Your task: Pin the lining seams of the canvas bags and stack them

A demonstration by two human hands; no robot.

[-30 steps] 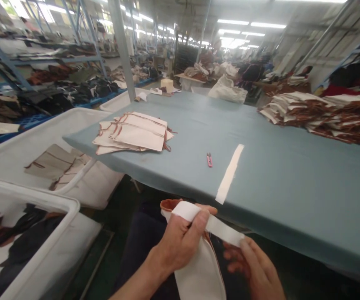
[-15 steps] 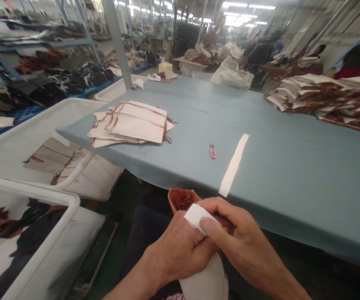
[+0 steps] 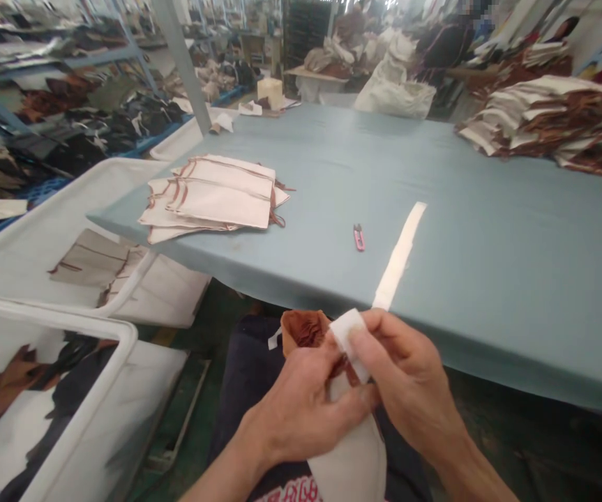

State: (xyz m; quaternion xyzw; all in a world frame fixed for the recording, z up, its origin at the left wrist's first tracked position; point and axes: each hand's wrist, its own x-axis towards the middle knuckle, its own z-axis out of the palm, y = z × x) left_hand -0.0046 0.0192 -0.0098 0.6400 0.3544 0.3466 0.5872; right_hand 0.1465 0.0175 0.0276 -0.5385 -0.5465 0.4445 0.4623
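Both my hands are closed on a cream fabric pouch (image 3: 350, 464) with a gathered brown opening (image 3: 303, 328), held over my lap below the table edge. My left hand (image 3: 295, 411) grips the pouch just under its bunched neck. My right hand (image 3: 405, 380) pinches a white fabric strip (image 3: 350, 335) that wraps around that neck. A second white strip (image 3: 400, 254) lies flat on the blue-grey table (image 3: 489, 230) just beyond my hands, and small pink thread snips (image 3: 358, 238) rest to its left.
A pile of flat cream pouches with brown trim (image 3: 214, 199) sits on the table's left corner. Large stacks of the same pieces (image 3: 546, 115) fill the far right. White bins (image 3: 44, 230) with fabric stand at my left; shelving and other workers lie beyond.
My right hand came up from the strip's loose end to the pouch neck, drawing the white strip around the gathered top. The view tilted down a little.
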